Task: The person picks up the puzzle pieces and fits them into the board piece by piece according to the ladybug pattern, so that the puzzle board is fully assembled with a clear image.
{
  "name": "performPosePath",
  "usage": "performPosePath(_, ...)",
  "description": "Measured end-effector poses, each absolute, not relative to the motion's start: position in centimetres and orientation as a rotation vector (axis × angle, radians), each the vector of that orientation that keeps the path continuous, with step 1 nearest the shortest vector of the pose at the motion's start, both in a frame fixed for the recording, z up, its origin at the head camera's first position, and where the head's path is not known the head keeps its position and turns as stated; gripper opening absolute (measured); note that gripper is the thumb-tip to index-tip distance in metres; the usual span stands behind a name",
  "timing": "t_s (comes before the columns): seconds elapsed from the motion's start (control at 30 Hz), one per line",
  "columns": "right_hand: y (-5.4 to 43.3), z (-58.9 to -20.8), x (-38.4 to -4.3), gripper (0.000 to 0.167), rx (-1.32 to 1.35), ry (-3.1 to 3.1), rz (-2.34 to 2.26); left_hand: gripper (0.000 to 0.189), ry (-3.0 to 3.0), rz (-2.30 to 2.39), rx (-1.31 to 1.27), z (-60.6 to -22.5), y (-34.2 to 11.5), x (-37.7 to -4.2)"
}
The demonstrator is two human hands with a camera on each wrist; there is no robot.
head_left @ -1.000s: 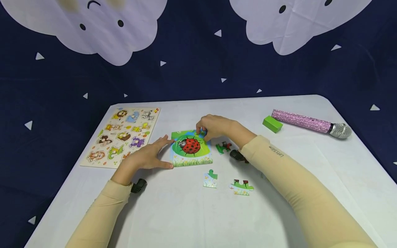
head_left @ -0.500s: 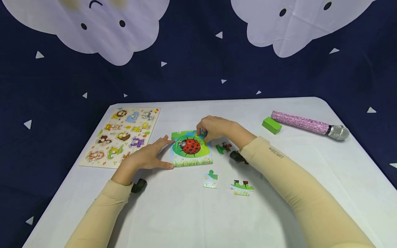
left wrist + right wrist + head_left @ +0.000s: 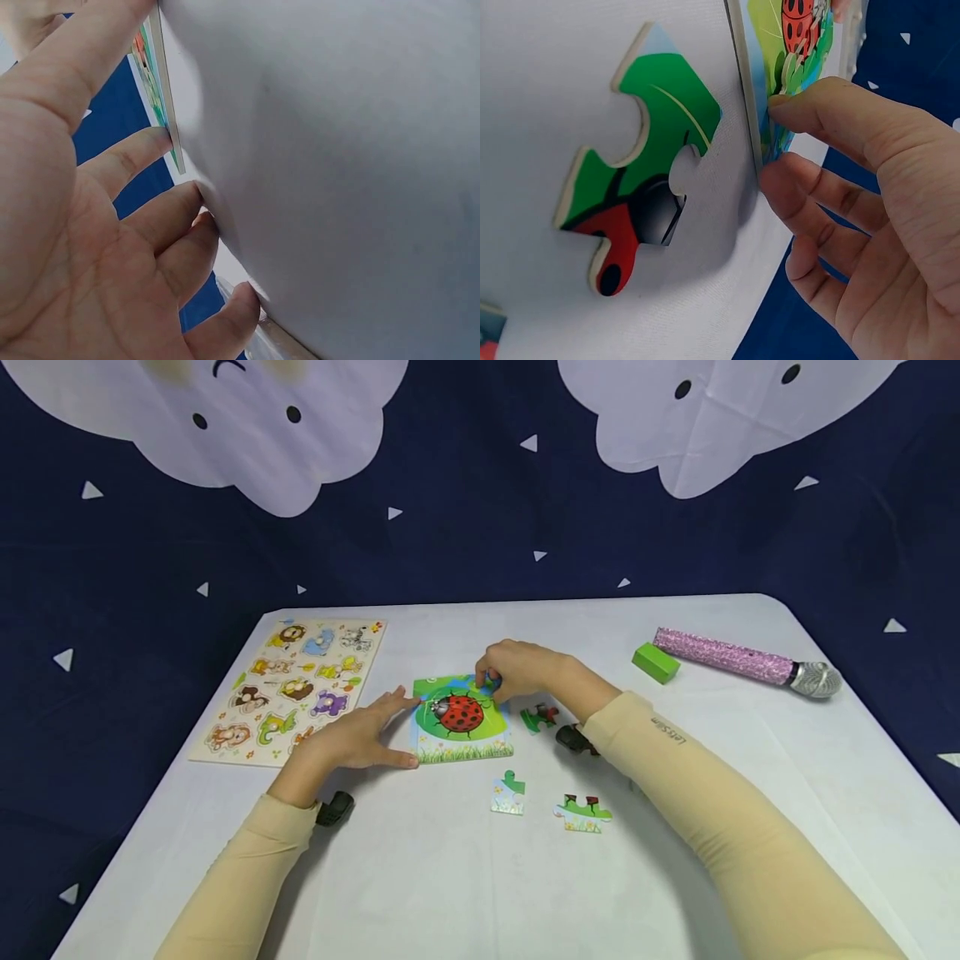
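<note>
A square ladybug jigsaw puzzle (image 3: 459, 714) lies on the table between both hands. My left hand (image 3: 356, 735) steadies its left side with fingers spread, thumb at the near corner and index finger against the edge, as the left wrist view (image 3: 112, 225) also shows. At the far right corner my right hand (image 3: 521, 668) pinches a puzzle piece, mostly hidden by the fingers; in the right wrist view a raised piece edge (image 3: 788, 71) shows beside the thumb. Close to that hand lies a loose green, red and black puzzle piece (image 3: 649, 157).
Two more loose puzzle pieces lie nearer: a pale corner piece (image 3: 508, 795) and a green grass piece (image 3: 583, 816). An animal peg board (image 3: 292, 689) is at left. A green block (image 3: 656, 662) touches or nears a pink glitter microphone (image 3: 727, 656) at right. A dark cloth backdrop (image 3: 465, 543) hangs behind.
Both hands stay at the puzzle in the same places. Only the head view shifts very slightly.
</note>
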State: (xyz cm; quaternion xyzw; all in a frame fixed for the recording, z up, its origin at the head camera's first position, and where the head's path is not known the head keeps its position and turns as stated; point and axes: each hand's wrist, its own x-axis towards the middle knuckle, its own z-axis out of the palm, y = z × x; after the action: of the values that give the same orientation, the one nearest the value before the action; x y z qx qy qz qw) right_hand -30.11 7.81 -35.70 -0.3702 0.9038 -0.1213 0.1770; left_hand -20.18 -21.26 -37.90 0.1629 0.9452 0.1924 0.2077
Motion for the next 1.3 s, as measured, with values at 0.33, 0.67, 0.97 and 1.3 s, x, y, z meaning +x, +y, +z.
performPosePath(0.33, 7.95, -35.49, -30.17, 0.025, -1.067, 2.547, -0.361, 0.102, 2.636, 0.53, 0.454, -37.83, -21.23, -20.24)
performPosePath(0.67, 8.15, -35.63, -30.25, 0.026, -1.069, 2.538, -0.405, 0.105, 2.637, 0.503, 0.447, -37.73, -21.05, -20.32)
performPosePath(0.97, 8.16, -35.84, -30.24, 0.03, -1.081, 2.582, -0.321, 0.107, 2.639, 0.497, 0.438, -37.56, -21.01, -20.35)
performPosePath(1.3, 8.41, -35.93, -30.27, 0.031, -1.093, 2.608, -0.292, 0.108, 2.634, 0.491, 0.43, -37.53, -20.97, -20.47)
